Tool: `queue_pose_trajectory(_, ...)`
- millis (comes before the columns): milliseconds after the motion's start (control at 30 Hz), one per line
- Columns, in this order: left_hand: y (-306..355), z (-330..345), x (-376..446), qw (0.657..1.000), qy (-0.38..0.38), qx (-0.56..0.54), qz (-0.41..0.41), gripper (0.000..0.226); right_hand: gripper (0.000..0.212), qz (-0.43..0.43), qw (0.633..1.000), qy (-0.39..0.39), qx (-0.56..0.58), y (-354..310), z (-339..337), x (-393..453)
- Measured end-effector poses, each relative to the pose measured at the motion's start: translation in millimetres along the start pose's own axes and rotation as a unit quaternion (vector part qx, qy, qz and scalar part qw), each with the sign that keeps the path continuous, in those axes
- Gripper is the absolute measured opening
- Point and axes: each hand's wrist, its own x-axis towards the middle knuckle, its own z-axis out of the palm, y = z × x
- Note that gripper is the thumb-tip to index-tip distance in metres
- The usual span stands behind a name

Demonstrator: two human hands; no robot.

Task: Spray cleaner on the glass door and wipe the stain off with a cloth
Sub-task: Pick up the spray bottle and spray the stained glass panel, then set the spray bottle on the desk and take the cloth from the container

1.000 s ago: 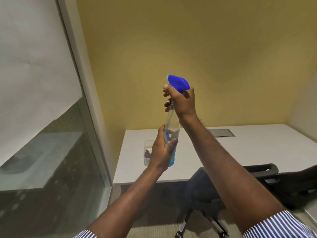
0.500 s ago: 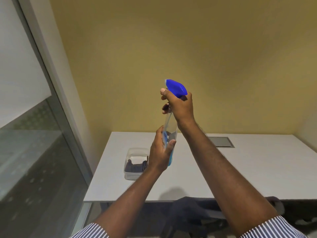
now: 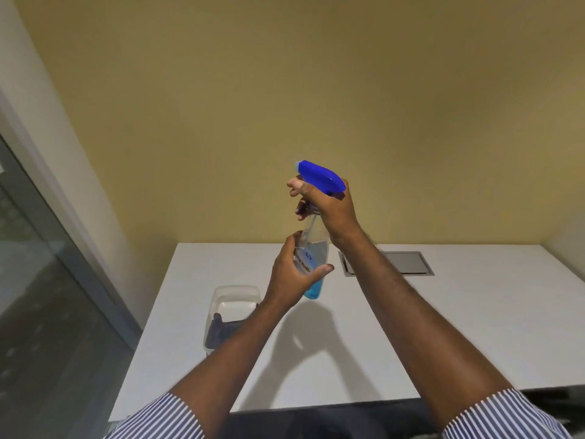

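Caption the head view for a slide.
Both hands hold a clear spray bottle with a blue trigger head above a white desk, beside the glass door.

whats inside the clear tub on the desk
The clear tub holds a dark cloth bunched at its near end; the far end looks bare. The left forearm covers its near right corner.
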Motion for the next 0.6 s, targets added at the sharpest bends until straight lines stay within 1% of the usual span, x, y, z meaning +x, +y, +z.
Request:
queue_pose_trajectory(67, -13.7, -1.2, 21.6, 1.0, -0.007, 0.0, -0.006, 0.092, 0.034, 0.011, 1.0, -0.021, -0.007, 14.4, -0.8, 17.6)
queue_pose_trajectory(100, -20.2, -0.6, 31.4, 1.0, -0.008, 0.003, -0.011, 0.093, 0.035, 0.014, 1.0, -0.027, -0.009, 22.1, -1.3, 26.0)
queue_pose_trajectory(200, -40.0, 4.2, 55.7, 1.0, -0.013, 0.018, -0.022, 0.087, 0.029, 0.023, 0.999, -0.023, 0.0, 47.0, -3.6, 47.3)
queue_pose_trajectory(333, -72.3, 17.1, 80.9, 0.997, -0.018, 0.04, -0.061, 0.097, 0.025, 0.051, 0.998, -0.019, -0.017, 85.2, -7.2, 65.1)
queue_pose_trajectory(433, -99.3, 30.9, 97.4, 0.992, -0.036, 0.065, -0.097, 0.103, 0.02, 0.077, 0.996, -0.048, -0.011, 117.7, -12.0, 75.3)
queue_pose_trajectory(600, -145.3, 47.5, 112.5, 0.981, -0.061, 0.104, -0.154, 0.098, 0.022, 0.119, 0.988, -0.099, 0.004, 176.3, -19.8, 83.9)
